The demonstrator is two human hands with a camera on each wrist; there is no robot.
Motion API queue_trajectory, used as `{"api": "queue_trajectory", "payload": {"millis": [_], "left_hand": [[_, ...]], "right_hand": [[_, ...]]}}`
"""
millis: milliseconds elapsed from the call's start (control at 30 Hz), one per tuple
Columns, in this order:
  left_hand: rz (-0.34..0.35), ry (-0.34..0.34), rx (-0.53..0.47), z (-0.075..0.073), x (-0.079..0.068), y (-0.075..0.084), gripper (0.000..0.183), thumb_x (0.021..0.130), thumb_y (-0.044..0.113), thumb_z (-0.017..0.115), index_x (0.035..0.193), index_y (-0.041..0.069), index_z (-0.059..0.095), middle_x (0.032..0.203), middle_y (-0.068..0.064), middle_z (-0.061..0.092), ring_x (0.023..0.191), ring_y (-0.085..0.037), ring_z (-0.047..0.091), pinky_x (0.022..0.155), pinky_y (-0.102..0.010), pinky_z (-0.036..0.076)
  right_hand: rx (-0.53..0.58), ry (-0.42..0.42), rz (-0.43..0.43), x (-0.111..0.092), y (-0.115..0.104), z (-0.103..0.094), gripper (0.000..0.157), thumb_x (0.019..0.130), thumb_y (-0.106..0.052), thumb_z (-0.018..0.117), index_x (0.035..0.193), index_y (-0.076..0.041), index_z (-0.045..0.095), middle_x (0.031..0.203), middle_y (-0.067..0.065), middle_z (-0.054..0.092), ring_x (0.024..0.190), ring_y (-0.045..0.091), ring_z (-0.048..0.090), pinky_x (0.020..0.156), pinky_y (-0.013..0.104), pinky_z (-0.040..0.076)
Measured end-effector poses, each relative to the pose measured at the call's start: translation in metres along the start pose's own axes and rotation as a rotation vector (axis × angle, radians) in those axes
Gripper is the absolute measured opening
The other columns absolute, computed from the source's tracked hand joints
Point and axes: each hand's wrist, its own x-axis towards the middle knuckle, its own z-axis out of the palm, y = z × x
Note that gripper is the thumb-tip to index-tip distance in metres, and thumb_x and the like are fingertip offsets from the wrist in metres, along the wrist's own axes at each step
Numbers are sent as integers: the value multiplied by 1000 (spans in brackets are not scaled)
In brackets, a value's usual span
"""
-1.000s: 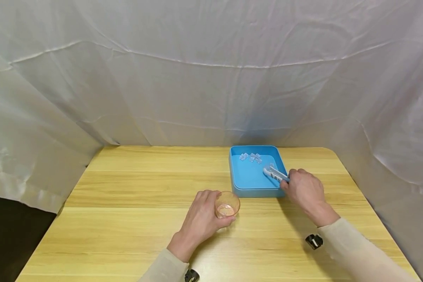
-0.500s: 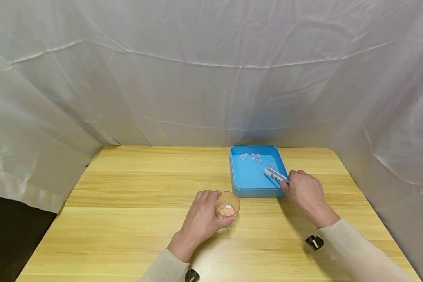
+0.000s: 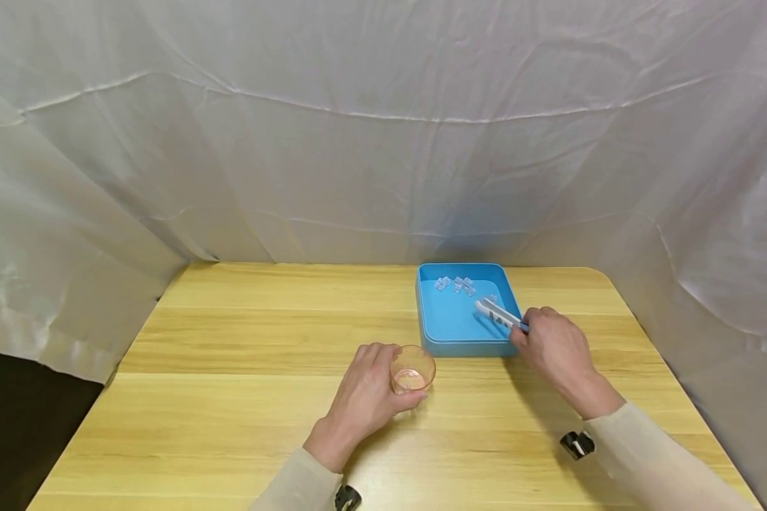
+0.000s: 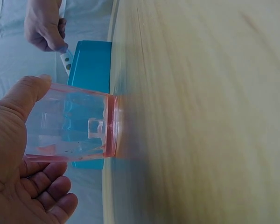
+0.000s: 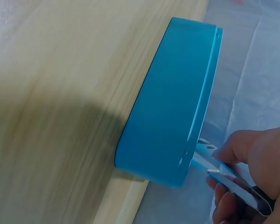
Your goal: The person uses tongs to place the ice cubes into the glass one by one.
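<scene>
My left hand [image 3: 369, 387] grips a clear orange-pink plastic cup [image 3: 430, 370], which stands upright on the table. Through its wall in the left wrist view, a small clear piece [image 4: 95, 128] shows near the base. My right hand [image 3: 559, 348] holds a pair of white-and-blue tongs [image 3: 500, 314] by the handle end. The tongs slant over the near right part of a square blue box [image 3: 444, 325], their tips above its floor. Several clear cube-like pieces [image 3: 463, 285] lie at the back of the box. Whether the tips hold a piece, I cannot tell.
The box stands at the back right of the wooden table [image 3: 249, 397], its near wall just beyond the cup. Pale grey curtains [image 3: 383, 142] hang behind the table and at both sides. A black wrist device [image 3: 577, 445] sits under the right sleeve.
The tongs have lifted slightly, their tips shifting a little left and away from the box floor. My right wrist has moved slightly to the right. The left hand and cup stay in place.
</scene>
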Motion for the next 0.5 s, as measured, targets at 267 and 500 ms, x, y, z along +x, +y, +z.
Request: {"api": "queue_trajectory", "payload": {"millis": [267,500], "left_hand": [[6,2,8,0,0,-1,75,75,49,94,127,4,65,113,-7,70,107,-23,59,96,-37,55],[-11,-16,18,0,0,0,77,76,54,92,129,5,65,115,-5,70,108,-22,59,97,-36,54]], "right_hand": [[7,104,-101,-6,-3,1,16,91,-13,66,84,2,66,71,8,54,57,20,43,50,31,36],[37,140,-138,-13,-10,-4,13,90,-12,69,84,0,67,71,6,55,59,18,43,51,30,36]]}}
